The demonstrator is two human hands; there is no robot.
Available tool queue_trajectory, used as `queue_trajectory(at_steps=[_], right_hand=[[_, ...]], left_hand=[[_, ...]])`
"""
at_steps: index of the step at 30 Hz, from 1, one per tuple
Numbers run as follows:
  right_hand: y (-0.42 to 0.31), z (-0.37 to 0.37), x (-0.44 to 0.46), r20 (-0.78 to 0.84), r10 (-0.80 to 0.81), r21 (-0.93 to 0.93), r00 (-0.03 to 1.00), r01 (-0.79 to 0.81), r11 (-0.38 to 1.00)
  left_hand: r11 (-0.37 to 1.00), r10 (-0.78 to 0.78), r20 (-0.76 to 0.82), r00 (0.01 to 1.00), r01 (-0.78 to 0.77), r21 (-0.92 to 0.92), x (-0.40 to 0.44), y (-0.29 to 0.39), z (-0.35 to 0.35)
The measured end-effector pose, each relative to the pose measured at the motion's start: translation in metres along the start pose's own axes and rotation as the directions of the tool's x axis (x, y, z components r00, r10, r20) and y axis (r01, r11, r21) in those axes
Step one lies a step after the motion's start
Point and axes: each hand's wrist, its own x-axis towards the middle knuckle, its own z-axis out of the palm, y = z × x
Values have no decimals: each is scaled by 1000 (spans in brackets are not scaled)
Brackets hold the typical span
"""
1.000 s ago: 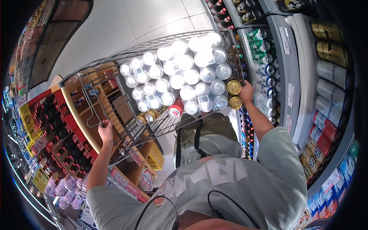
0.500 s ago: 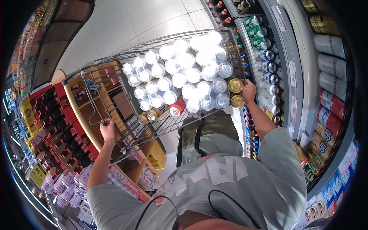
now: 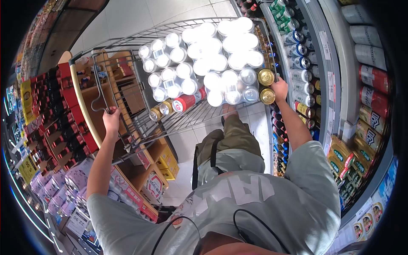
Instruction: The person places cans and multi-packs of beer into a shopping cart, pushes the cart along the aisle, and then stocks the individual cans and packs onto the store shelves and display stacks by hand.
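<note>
A wire shopping cart [image 3: 170, 135] stands sideways in front of me. My left hand [image 3: 111, 122] is closed around a bar of its frame near the handle end. At the opposite end, my right hand [image 3: 279, 89] grips the cart's rim beside two gold cans [image 3: 267, 96]. Shrink-wrapped packs of silver cans [image 3: 174, 55] fill much of the basket, their tops washed out by glare. Along the near side lie a red can [image 3: 183, 102] on its side and two smaller gold-topped cans [image 3: 166, 107].
On my right, shelves hold green cans [image 3: 284, 17], blue-and-white cans [image 3: 297, 50] and boxed packs [image 3: 340, 153]. To my left are wooden display shelves [image 3: 149, 170], a yellow carton [image 3: 168, 163] and dark red bottles [image 3: 53, 106]. Tiled floor [image 3: 123, 21] lies beyond the cart.
The cart has shifted forward, upward in view, with both hands still on it. The red can has moved leftward toward the small gold cans and shows more of its side.
</note>
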Motion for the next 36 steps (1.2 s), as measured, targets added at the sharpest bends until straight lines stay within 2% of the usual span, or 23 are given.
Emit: queue_trajectory(at_steps=[1,11,17,20,21,27,30,31,34,36], right_hand=[[2,-2,-5,19,55,-5,998,-55,999],[39,4,-41,3,37,76,999,-37,996],[59,-1,-72,23,35,56,999,-36,998],[75,0,-89,23,38,105,999,-41,994],[72,-8,-99,20,35,153,999,-37,987],[106,0,-133,-45,9,250,999,2,968],[116,1,-149,-70,13,255,997,5,967],[126,5,-151,-123,-27,200,992,52,978],[149,2,-171,-86,-26,319,996,52,946],[166,8,-180,-115,-18,318,993,54,947]], left_hand=[[1000,-3,0,1000,3,13,-3,-4,0],[1000,17,-7,1000,-17,13,-37,-26,-4],[1000,7,-9,1000,-6,17,-64,-43,-5],[1000,24,-36,999,-24,8,-81,-53,-2],[1000,10,-2,1000,-10,-12,-85,-57,-4],[999,51,-19,999,-51,-3,-113,-78,-4],[999,38,0,999,-38,-21,-125,-90,-7],[999,29,21,999,-29,-20,-126,-101,-9],[1000,18,15,1000,-18,-17,-151,-111,-3],[1000,29,-14,999,-29,-4,-168,-114,3]])
